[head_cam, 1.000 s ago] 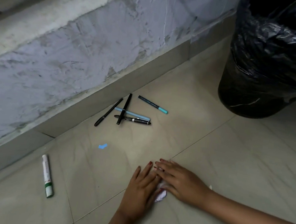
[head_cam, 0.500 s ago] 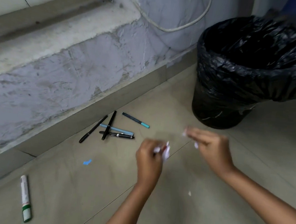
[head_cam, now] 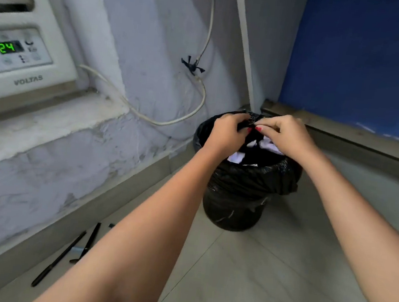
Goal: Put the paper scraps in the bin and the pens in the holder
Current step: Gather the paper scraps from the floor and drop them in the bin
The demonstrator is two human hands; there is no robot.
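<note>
From the head camera, both hands are now hovering over the round bin lined with a crinkled black plastic bag (head_cam: 244,180), no longer down on the beige tiled floor (head_cam: 267,268) gathering white scraps. The left hand (head_cam: 225,134) and right hand (head_cam: 286,135) are meeting fingertip to fingertip; whether they are pinching anything, I cannot tell. White crumpled paper (head_cam: 270,146) is lying inside the bin, so the scraps look delivered, while the slim black pens (head_cam: 59,259) are still waiting by the floor's wall-side edge.
</note>
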